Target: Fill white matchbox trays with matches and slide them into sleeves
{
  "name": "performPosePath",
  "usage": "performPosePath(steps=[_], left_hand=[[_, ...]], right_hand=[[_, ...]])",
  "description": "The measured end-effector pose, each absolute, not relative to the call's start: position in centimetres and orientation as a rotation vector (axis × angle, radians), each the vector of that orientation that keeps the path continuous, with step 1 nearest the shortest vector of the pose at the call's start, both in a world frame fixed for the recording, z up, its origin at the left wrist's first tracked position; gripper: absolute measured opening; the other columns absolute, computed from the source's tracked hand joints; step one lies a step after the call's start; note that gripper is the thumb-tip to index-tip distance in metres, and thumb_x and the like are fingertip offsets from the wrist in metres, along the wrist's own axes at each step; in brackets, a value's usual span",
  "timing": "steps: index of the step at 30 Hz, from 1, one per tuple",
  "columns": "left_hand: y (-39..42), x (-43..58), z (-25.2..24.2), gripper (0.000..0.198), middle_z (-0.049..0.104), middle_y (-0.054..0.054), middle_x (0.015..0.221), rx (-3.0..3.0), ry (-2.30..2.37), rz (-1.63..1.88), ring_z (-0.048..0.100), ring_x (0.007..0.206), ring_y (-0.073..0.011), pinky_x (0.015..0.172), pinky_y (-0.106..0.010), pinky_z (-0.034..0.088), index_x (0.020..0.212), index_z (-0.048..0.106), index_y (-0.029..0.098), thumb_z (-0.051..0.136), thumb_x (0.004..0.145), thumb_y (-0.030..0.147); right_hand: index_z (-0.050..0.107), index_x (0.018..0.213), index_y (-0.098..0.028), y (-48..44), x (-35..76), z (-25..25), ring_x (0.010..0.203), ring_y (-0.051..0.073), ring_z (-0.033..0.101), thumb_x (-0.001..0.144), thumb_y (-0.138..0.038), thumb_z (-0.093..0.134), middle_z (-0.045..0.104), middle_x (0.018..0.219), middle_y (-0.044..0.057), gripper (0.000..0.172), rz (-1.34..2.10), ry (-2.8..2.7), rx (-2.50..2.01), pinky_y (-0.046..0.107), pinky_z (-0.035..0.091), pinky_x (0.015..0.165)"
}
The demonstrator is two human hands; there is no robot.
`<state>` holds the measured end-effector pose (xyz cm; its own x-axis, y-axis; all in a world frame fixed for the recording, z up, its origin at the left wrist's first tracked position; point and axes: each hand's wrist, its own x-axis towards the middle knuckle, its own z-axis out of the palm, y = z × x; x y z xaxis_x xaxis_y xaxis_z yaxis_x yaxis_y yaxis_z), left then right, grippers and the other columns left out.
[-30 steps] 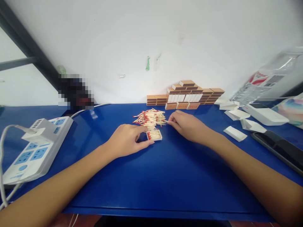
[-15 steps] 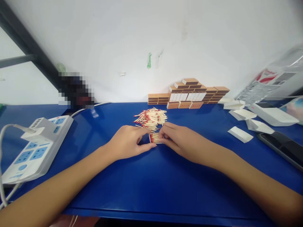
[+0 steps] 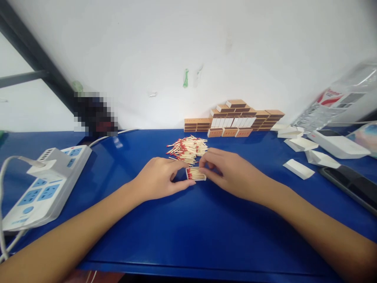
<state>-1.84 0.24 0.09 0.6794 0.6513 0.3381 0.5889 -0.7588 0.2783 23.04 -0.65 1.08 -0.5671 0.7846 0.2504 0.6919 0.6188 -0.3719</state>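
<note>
A small white matchbox tray (image 3: 200, 180) lies on the blue table, with red-headed matches (image 3: 194, 173) side by side in it, heads to the left. My left hand (image 3: 159, 179) grips the tray's left end between thumb and fingers. Over the right end is my right hand (image 3: 228, 169), its thumb and fingertips brought close together at the matches. Whatever lies between those fingertips is hidden. Just behind the tray spreads a loose pile of matches (image 3: 188, 148), touching or nearly touching the fingers.
Stacked matchboxes (image 3: 234, 116) stand against the wall. To the right lie folded white paper trays (image 3: 299, 169), a dark phone (image 3: 350, 186), a white box (image 3: 338, 143) and a clear plastic bottle (image 3: 330, 98). A power strip (image 3: 47, 188) with cables occupies the left side.
My right hand has lifted and opened slightly at the tray's right end, showing more of the matches and the tray's edge. My left hand keeps its grip.
</note>
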Motion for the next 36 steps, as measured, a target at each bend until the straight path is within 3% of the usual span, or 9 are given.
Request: performPosePath(steps=[5, 12, 18, 24, 36], left_hand=[[-0.1, -1.6, 0.1, 0.036, 0.06, 0.005, 0.059, 2.728, 1.044, 0.645, 0.055, 0.052, -0.0103, 0.055, -0.024, 0.037, 0.107, 0.075, 0.021, 0.068, 0.092, 0.053], [-0.4, -1.4, 0.1, 0.035, 0.062, 0.005, 0.062, 2.755, 1.038, 0.593, 0.055, 0.052, -0.0105, 0.055, -0.025, 0.037, 0.107, 0.075, 0.022, 0.068, 0.092, 0.053], [0.1, -1.8, 0.1, 0.037, 0.061, 0.004, 0.061, 2.757, 1.102, 0.576, 0.056, 0.053, -0.0117, 0.056, -0.025, 0.037, 0.108, 0.074, 0.021, 0.066, 0.093, 0.053], [0.1, -1.7, 0.0, 0.037, 0.061, 0.004, 0.061, 2.752, 1.097, 0.56, 0.053, 0.052, -0.0115, 0.055, -0.025, 0.035, 0.108, 0.074, 0.021, 0.066, 0.093, 0.054], [0.7, -1.9, 0.0, 0.037, 0.057, 0.006, 0.056, 2.731, 1.133, 0.595, 0.051, 0.049, -0.0101, 0.054, -0.025, 0.034, 0.109, 0.076, 0.021, 0.067, 0.092, 0.053]], right_hand=[[0.063, 0.09, -0.02, 2.0, 25.1, 0.1, 0.075, 0.018, 0.057, 0.097, -0.026, 0.058, 0.063, 0.086, 0.003, 0.01, 0.149, -2.303, -1.341, 0.031, 0.04, 0.066], [0.065, 0.095, -0.021, 4.0, 25.4, -1.1, 0.076, 0.017, 0.056, 0.096, -0.031, 0.061, 0.062, 0.091, 0.004, 0.011, 0.254, -2.312, -1.324, 0.031, 0.042, 0.068], [0.06, 0.09, -0.02, 4.2, 25.1, -1.5, 0.076, 0.018, 0.056, 0.099, -0.029, 0.054, 0.06, 0.092, 0.005, 0.014, 0.282, -2.375, -1.327, 0.032, 0.043, 0.068], [0.06, 0.097, -0.02, 4.0, 26.2, -1.1, 0.081, 0.021, 0.06, 0.103, -0.029, 0.046, 0.061, 0.1, 0.009, 0.018, 0.276, -2.429, -1.427, 0.034, 0.045, 0.073], [0.054, 0.094, -0.02, 3.5, 27.0, 0.2, 0.084, 0.024, 0.06, 0.104, -0.03, 0.042, 0.062, 0.101, 0.01, 0.019, 0.05, -2.279, -1.455, 0.037, 0.043, 0.073]])
